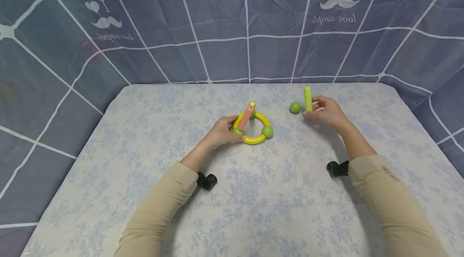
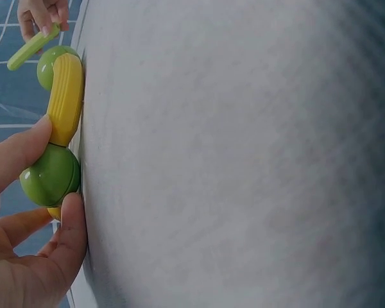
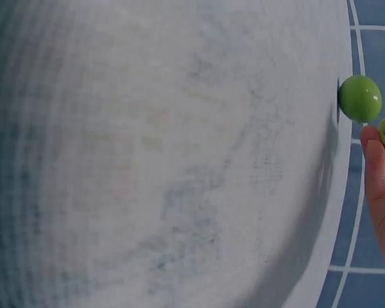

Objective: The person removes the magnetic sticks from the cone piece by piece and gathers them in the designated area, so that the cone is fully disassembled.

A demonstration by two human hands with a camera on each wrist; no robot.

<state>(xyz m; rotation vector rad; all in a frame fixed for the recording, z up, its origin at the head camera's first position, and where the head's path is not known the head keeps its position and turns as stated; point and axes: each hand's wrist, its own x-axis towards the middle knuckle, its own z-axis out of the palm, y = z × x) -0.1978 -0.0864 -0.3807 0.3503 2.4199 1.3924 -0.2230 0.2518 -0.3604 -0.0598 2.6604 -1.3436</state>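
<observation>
Nearest me, the pale floral surface [image 1: 235,208] stretches out under two sleeved arms. Beyond it sits the yellow ring [image 1: 254,140], flat on the surface, its curved pieces joined by green balls [image 1: 267,131]. The left hand [image 1: 222,133] pinches it at the left-hand ball, thumb on one side and fingers on the other. That joint looks a sound place to steady it; the glossy pieces seem light, stiff and a little slippery, hardly fragile, though the joints might pull apart. From that ball an orange rod [image 1: 246,117] leans up, best taken around its middle.

Farther right, the right hand [image 1: 328,112] pinches a lime rod [image 1: 307,98] by its lower end, nearly upright. It looks light and rigid. Just beside it lies a loose green ball [image 1: 295,107], smooth and likely to roll unless gripped across its sides. Behind everything hangs a blue checked curtain [image 1: 217,15].
</observation>
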